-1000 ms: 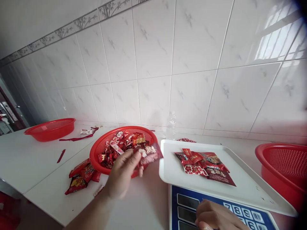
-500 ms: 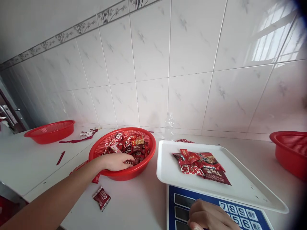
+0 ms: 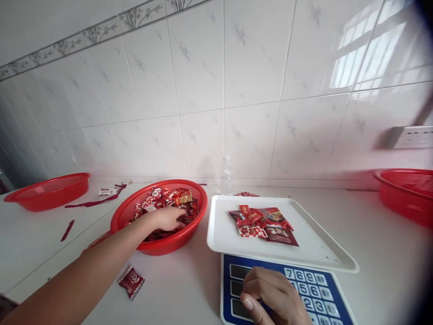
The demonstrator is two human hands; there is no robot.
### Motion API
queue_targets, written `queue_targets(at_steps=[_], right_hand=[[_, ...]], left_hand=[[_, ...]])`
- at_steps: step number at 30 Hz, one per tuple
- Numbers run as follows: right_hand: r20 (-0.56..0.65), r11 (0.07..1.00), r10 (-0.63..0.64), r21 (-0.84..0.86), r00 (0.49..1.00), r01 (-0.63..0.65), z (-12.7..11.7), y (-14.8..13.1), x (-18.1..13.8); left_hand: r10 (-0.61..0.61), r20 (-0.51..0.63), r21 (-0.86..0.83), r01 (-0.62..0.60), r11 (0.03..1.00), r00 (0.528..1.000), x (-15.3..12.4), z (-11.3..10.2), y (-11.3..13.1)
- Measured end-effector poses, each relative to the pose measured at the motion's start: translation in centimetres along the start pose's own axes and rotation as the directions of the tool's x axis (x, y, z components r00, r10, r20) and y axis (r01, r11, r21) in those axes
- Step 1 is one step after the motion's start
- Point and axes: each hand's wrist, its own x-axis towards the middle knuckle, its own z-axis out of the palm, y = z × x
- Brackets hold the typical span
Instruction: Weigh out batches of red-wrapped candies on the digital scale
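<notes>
My left hand [image 3: 171, 218] reaches over the near rim of a red plastic basket [image 3: 158, 247], its fingertips down among small wrapped snack packets [image 3: 186, 197]. The fingers look apart, though their tips are partly hidden. Over the blue panel of a digital scale [image 3: 226, 289] rests my right hand [image 3: 274, 293], its fingers curled in and nothing seen in them. A white tray [image 3: 321, 234] lies on top of the scale. Several red and maroon snack packets [image 3: 280, 235] are piled on that tray. One loose maroon packet [image 3: 131, 282] lies on the table in front of the basket.
Another red basket [image 3: 54, 196] stands at the far left, and a third [image 3: 406, 198] at the right. A clear bottle [image 3: 226, 176] stands by the tiled wall behind the tray. A dark red ribbon [image 3: 91, 203] and a strip [image 3: 68, 230] lie on the left.
The view has shifted to the right, so the basket and scale appear further left. My left hand still reaches into the basket, fingers somewhat more spread. My right hand stays curled over the scale.
</notes>
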Motion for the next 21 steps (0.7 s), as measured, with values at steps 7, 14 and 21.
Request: queue_targets(at_steps=[7, 14, 21], right_hand=[[-0.085, 1.0, -0.017, 0.024, 0.996, 0.019, 0.6, 0.2, 0.1], [-0.166, 0.974, 0.164, -0.128, 0.972, -0.187, -0.5, 0.8, 1.0], [0.184, 0.67, 0.687, -0.536, 0.703, -0.514, -5.6, 5.7, 4.0]], left_hand=[[0.142, -0.909, -0.033, -0.407, 0.913, 0.393, -3.1, 4.7, 6.5], [0.327, -0.891, 0.065, -0.625, 0.778, 0.314, -3.0, 11.5, 7.2], [0.234, -0.869, -0.129, -0.657, 0.742, 0.435, -2.6, 11.6, 6.1]])
